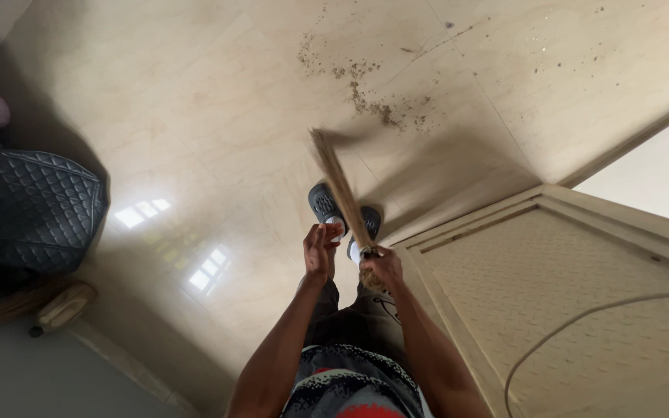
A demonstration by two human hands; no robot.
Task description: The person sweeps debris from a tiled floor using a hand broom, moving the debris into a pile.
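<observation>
Right hand (382, 267) is clenching the lower end of a straw broom (340, 190), gripping it just above the person's knees. Its bristles are pointing up and away across the floor, blurred, with the tip hanging over a bare patch of tile. Left hand (318, 249) is sitting just beside the right one, fingers straight and palm turned toward the broom handle, released and not gripping anything; whether it is touching the handle cannot be told.

Beyond the bristle tip, a scatter of brown dirt (373, 97) is lying on the glossy beige tiled floor (195, 155), well apart from the hands. Two dark slippers (327, 205) are showing under the broom, on the person's feet. To the right, a cream panelled door (567, 294) is standing close beside the right arm, with a thin pale cord (582, 317) curving across it. At the left edge, a black quilted seat (29, 209) is standing well apart from the broom, with a small light-coloured object on the floor near it.
</observation>
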